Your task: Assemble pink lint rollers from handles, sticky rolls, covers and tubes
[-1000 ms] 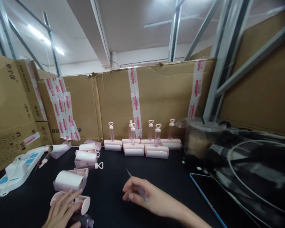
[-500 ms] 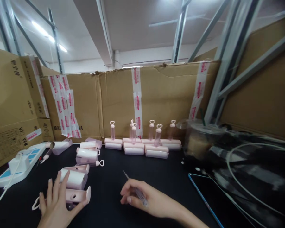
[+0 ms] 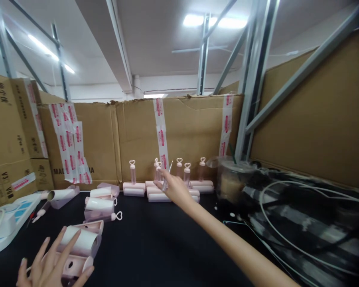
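Note:
My left hand (image 3: 48, 263), fingers spread, rests over a pink lint roller frame (image 3: 74, 265) with a round hole in it. Just beyond the fingers lies a white roll (image 3: 77, 239) in a pale pink cover. My right hand (image 3: 176, 187) is closed around a small screwdriver (image 3: 166, 182) with a clear handle, its thin shaft pointing up. That hand reaches out to a row of upright lint rollers with heart-shaped handle ends, partly hiding some of them. A lint roller (image 3: 134, 187) stands at the row's left end, apart from the hand.
More lint rollers (image 3: 100, 205) lie on the black table at left. A power strip (image 3: 18, 211) is at far left. A drink cup (image 3: 231, 179), a phone (image 3: 242, 229) and a cable (image 3: 265, 199) are at right. Cardboard (image 3: 137, 135) walls the back.
My right hand has moved forward with the screwdriver to the standing rollers, and the shaft has turned upward. My left hand stays over the pink frame. The view has shifted right and tilted up.

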{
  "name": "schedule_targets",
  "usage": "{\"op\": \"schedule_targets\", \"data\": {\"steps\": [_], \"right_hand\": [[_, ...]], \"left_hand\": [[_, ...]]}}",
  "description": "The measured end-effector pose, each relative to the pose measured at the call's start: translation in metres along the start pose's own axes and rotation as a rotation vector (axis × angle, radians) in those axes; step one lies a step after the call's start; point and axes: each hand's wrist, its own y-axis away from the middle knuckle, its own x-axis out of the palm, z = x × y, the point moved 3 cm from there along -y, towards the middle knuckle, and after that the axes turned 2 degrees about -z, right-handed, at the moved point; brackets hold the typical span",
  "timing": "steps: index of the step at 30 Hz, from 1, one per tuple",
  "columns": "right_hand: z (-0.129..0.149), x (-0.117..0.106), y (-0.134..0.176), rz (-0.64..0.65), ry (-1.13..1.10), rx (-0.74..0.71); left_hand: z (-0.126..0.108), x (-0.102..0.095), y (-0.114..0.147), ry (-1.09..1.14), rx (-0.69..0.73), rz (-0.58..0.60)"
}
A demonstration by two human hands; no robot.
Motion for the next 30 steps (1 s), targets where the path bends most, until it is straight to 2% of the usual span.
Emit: {"op": "schedule_targets", "data": {"steps": [4,8,11,13,14,15,16,18,20,22,23,26,28,30], "right_hand": [[-0.015,0.023,-0.034,-0.047,0.091,0.088],[-0.023,0.041,-0.038,-0.100,0.108,0.157],[-0.026,0.050,-0.037,-0.128,0.099,0.210],[-0.025,0.053,-0.036,-0.127,0.076,0.208],[-0.023,0.053,-0.035,-0.126,0.059,0.194],[-0.020,0.052,-0.034,-0.128,0.038,0.176],[-0.017,0.048,-0.032,-0.134,0.014,0.158],[-0.011,0.037,-0.024,-0.152,-0.044,0.126],[-0.005,0.022,-0.011,-0.173,-0.115,0.102],[-0.001,0.009,0.006,-0.176,-0.197,0.071],[0.001,0.004,0.014,-0.166,-0.240,0.052],[0.003,-0.001,0.038,-0.122,-0.361,0.018],[0.004,0.000,0.050,-0.106,-0.422,0.020],[0.005,-0.001,0.058,-0.119,-0.492,0.037]], "left_hand": [[-0.002,-0.012,-0.002,0.045,0.004,0.016],[-0.005,-0.022,-0.001,0.088,0.005,-0.012],[-0.011,-0.035,-0.001,0.169,0.024,-0.184],[-0.026,-0.049,-0.007,0.322,0.110,-0.315],[-0.037,-0.057,-0.013,0.430,0.168,-0.342],[-0.052,-0.062,-0.021,0.560,0.257,-0.305],[-0.069,-0.065,-0.031,0.688,0.317,-0.216],[-0.104,-0.062,-0.055,0.863,0.288,-0.008],[-0.135,-0.044,-0.076,0.939,0.239,0.192],[-0.159,-0.014,-0.088,1.019,0.145,0.390],[-0.168,0.004,-0.089,1.060,0.088,0.488],[-0.183,0.043,-0.081,1.103,0.120,0.625],[-0.186,0.057,-0.072,1.126,0.169,0.694],[-0.187,0.061,-0.066,1.151,0.198,0.742]]}}
